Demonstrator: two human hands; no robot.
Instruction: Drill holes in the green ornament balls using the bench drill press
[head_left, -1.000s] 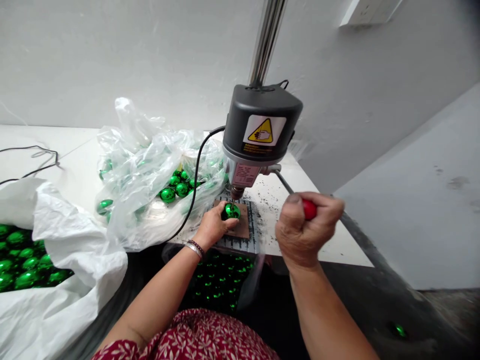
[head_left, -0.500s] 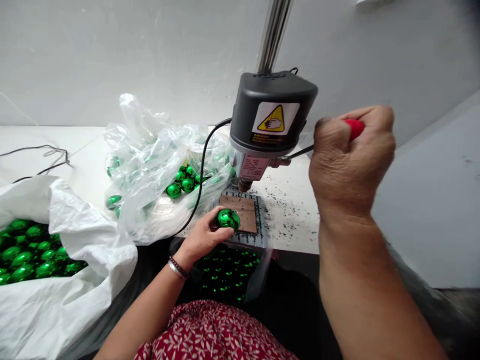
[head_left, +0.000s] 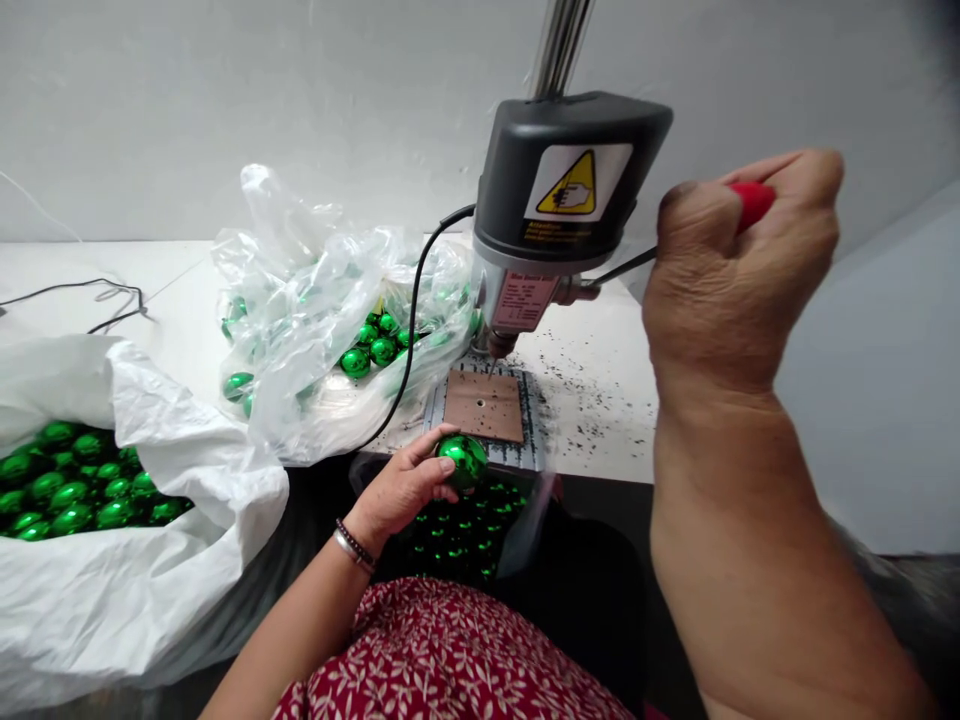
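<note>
My left hand (head_left: 405,487) holds a shiny green ball (head_left: 463,462) between thumb and fingers, in front of the table edge. Behind the ball lies a brown board (head_left: 496,408) with a small hole, on the drill press's grey base (head_left: 530,455). Above the board hangs the drill press (head_left: 574,185), its thin bit pointing down and touching nothing. My right hand (head_left: 739,275) is wrapped round the red knob (head_left: 753,205) of the press's lever, to the right of the drill head.
A clear plastic bag (head_left: 300,290) with green balls lies left of the press. A white sack (head_left: 202,520) of green balls stands at the left. More green balls (head_left: 469,525) sit below the table edge. Dark chips litter the table (head_left: 607,430); a black cable hangs beside the press.
My left hand has drawn the green ball off the board toward me, uncovering the hole. My right hand and the red knob appear higher and farther right; the whole view has shifted.
</note>
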